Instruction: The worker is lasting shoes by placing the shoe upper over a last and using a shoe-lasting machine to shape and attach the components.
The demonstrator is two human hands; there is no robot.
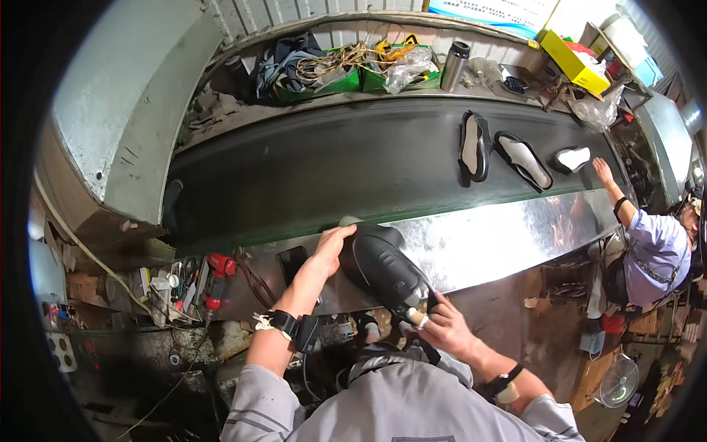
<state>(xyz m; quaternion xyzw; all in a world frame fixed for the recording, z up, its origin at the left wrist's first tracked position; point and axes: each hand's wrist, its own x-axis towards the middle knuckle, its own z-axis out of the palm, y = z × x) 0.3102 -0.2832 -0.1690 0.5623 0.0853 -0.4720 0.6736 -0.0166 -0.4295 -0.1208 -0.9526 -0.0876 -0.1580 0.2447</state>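
Both hands are on a black shoe (379, 265), which sits tilted over the shiny metal ledge (501, 239) at the near edge of the dark conveyor belt (331, 169). The left hand (331, 247) lies flat against the shoe's upper end, fingers curled over its side and pressing it, not pinching. The right hand (442, 328) is down at the lower end, fingers closed around the narrow tip there, with what looks like a taped fingertip showing. Each wrist wears a dark band.

Farther along the belt, to the right, lie two black soles with pale insides (475, 146) (524, 160), side by side and just apart, and a smaller white piece (573, 158) beyond them. A co-worker's hand (604, 171) reaches onto the belt just beside that white piece. Behind the belt stand green bins (353, 74) of tangled cord and a metal flask (455, 65). Left of the ledge, red-handled tools (216, 280) lie in clutter.
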